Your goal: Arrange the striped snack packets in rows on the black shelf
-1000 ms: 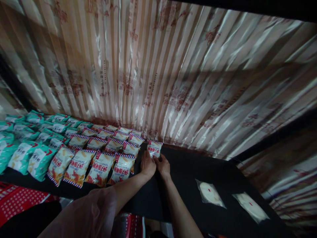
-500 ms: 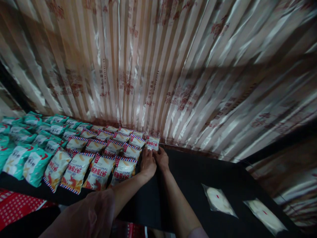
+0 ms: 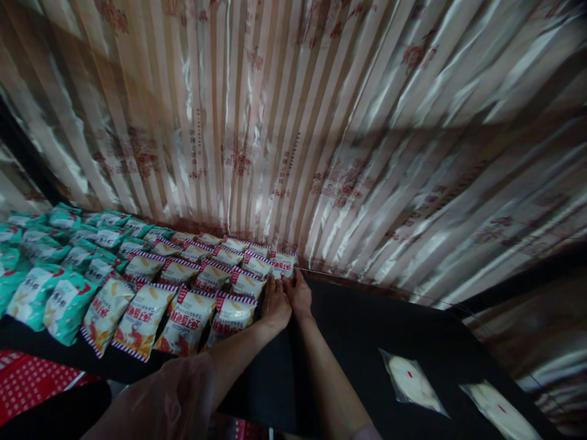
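Note:
A cream snack bag (image 3: pixel 283 264) with red lettering and a striped top edge stands at the back of the black shelf (image 3: pixel 348 330), at the right end of its row. My left hand (image 3: pixel 276 304) grips its lower left side with bent fingers. On the lower right side, my right hand (image 3: pixel 299 296) is closed on the same bag, close against the left hand. Both hands hide the bag's bottom. Just left of my left hand are more cream bags of the same kind, the nearest being a front-row bag (image 3: pixel 232 318).
Rows of teal snack bags (image 3: pixel 66 305) fill the shelf's left end. Two clear packets with pale contents lie at the right: one packet (image 3: pixel 413 382) and another packet (image 3: pixel 502 409). A striped plastic sheet (image 3: pixel 293 122) hangs behind. Red dotted material (image 3: pixel 36 385) shows below left.
The view has shifted slightly, with the shelf's packets lower and further right. Both hands stay on the cream bag at the back, with little visible movement.

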A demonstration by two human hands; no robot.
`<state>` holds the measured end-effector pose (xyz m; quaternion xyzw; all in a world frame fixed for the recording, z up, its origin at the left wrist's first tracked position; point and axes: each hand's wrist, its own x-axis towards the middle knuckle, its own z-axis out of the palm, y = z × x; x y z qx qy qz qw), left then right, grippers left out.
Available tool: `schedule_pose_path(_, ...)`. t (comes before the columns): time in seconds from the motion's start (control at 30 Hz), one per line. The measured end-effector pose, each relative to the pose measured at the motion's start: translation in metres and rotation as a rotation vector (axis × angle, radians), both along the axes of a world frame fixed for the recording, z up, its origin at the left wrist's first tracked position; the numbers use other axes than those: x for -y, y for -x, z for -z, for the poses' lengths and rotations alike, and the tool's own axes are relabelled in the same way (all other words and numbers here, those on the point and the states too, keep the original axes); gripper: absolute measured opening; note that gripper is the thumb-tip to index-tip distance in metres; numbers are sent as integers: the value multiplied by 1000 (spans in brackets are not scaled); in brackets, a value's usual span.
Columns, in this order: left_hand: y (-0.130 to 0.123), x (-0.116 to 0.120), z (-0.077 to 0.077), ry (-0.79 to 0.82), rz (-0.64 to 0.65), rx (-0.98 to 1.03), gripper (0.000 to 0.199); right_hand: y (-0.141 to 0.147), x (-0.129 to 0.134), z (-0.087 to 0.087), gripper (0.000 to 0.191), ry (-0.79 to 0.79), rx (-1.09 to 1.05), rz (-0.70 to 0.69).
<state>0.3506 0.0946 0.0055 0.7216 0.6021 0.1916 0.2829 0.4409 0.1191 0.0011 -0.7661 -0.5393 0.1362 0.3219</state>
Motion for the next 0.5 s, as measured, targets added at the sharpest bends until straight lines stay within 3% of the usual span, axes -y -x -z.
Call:
schedule_pose_path(0.17, -1, -4, 8, -11, -11, -2, 53, 0, 5, 8, 53, -39, -3, -40)
schedule_pose_path(0.27, 1, 1, -2, -16, 11, 3, 53, -2, 7, 10, 56, -41, -36, -47)
schedule_pose_path(0.5, 5, 29, -28, -15, 29, 103, 47, 2, 29, 10, 49, -155, 1, 88)
